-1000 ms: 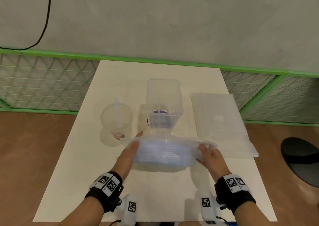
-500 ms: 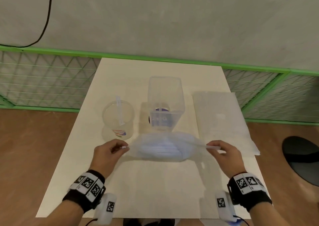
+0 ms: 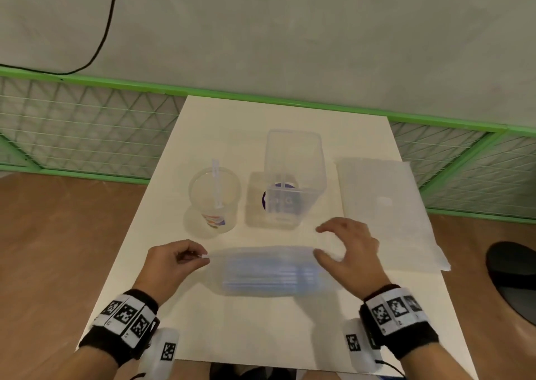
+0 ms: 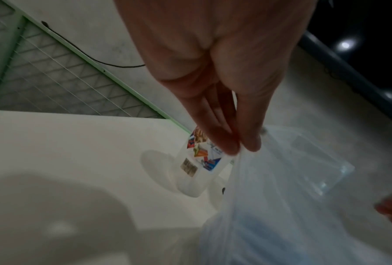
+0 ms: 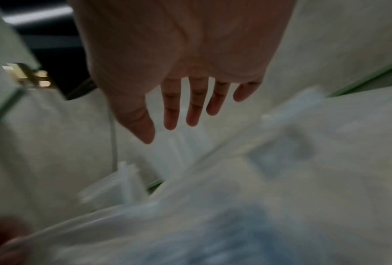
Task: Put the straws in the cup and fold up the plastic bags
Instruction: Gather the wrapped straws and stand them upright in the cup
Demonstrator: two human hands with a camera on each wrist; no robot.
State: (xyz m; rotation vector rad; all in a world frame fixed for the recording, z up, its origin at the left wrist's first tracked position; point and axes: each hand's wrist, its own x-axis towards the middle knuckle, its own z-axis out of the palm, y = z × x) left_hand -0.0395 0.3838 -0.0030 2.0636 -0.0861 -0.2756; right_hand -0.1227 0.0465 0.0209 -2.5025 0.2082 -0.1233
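A clear plastic bag [image 3: 269, 269] with a bluish print lies across the near middle of the white table [image 3: 284, 118]. My left hand [image 3: 185, 259] pinches the bag's left corner; in the left wrist view my left hand [image 4: 242, 147] pinches that corner, the bag [image 4: 281, 206] hanging below it. My right hand [image 3: 333, 240] hovers with fingers spread over the bag's right end and holds nothing; in the right wrist view my right hand [image 5: 185, 114] has straight fingers above the blurred bag [image 5: 235, 206]. A clear cup [image 3: 214, 200] with one straw [image 3: 217, 182] stands behind the left hand.
A tall clear square container [image 3: 293, 176] stands at the table's middle, right of the cup. A flat stack of clear plastic bags [image 3: 383, 211] lies at the right side. A green wire fence [image 3: 87, 130] runs behind the table. A black round object [image 3: 513, 275] sits on the floor at right.
The bag came down from being stretched between both hands to lying on the table. My right hand let go of its end and spread its fingers. My left hand still pinches the left corner.
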